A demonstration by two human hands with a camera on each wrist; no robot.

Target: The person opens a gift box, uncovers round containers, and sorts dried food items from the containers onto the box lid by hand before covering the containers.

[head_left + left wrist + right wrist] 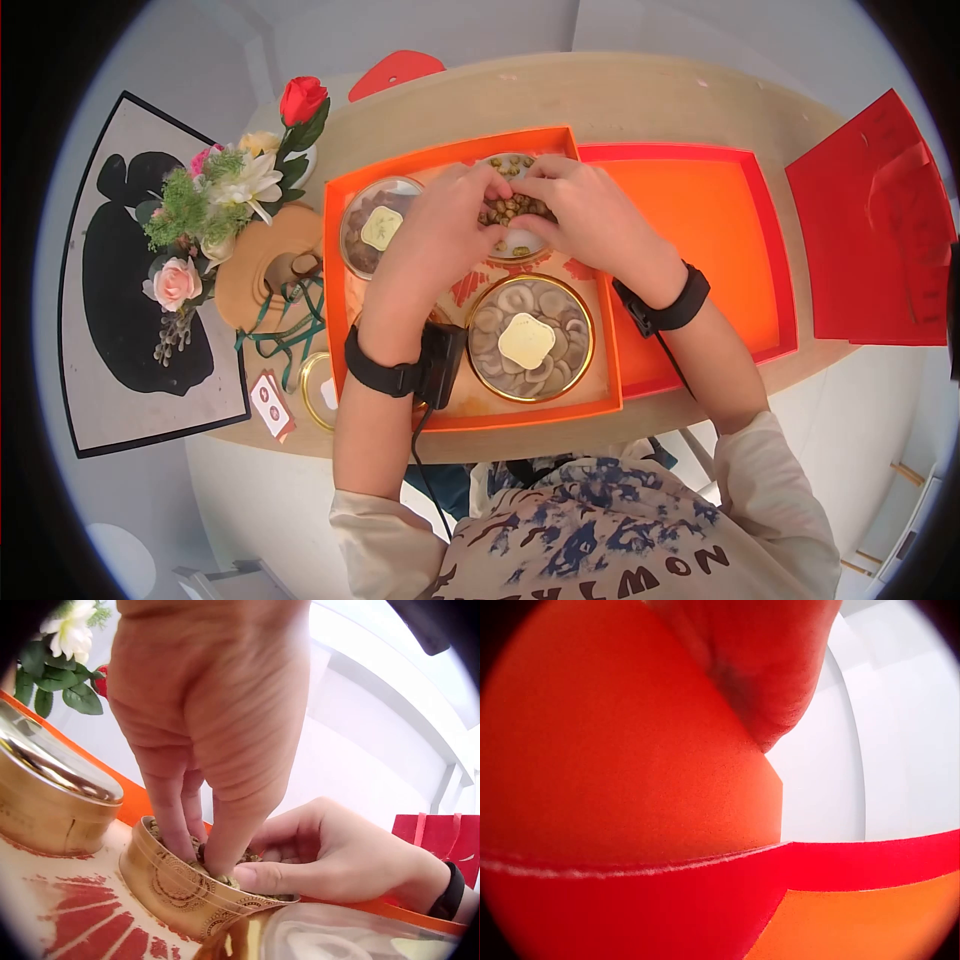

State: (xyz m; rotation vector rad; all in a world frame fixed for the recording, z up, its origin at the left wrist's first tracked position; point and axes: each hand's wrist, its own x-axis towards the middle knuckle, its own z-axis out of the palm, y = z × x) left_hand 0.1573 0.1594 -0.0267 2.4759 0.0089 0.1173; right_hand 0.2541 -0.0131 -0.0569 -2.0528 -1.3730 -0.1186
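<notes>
Both hands meet over an uncovered round gold tin (172,881) of small greenish-brown pieces (512,208), set at the back of an orange box (450,420). The left hand (440,225) reaches in from the left, its fingertips down among the pieces in the left wrist view (210,735). From the other side comes the right hand (590,215), thumb and fingertips at the pieces. Whether either hand pinches any piece cannot be told. The right wrist view shows only part of the right hand (769,667) behind the box wall (630,750).
Two clear-lidded round tins with pale labels, one at the left (355,225) and one in front (480,370), share the box. An orange-red tray (700,250) lies right, with a red bag (870,230) beyond. Flowers (175,285), green ribbon (285,340) and cards (268,405) are left.
</notes>
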